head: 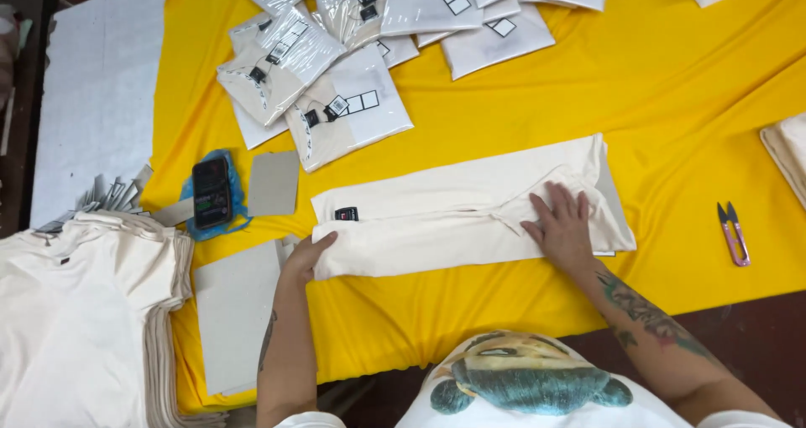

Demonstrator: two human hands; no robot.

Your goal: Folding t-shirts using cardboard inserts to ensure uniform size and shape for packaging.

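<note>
A cream shirt (445, 201) lies folded into a long strip on the yellow cloth (672, 100), with a small dark label near its left end. My left hand (306, 256) grips the strip's left end at the lower corner. My right hand (561, 222) rests flat, fingers spread, on the right part of the shirt, where the fabric is creased. A grey cardboard sheet (620, 205) pokes out from under the shirt's right end.
A stack of cream shirts (75, 310) sits at the lower left beside grey cardboard sheets (235, 310). A phone (211, 193) lies on a blue bag. Bagged shirts (336, 84) are piled at the top. Purple snips (735, 235) lie at the right.
</note>
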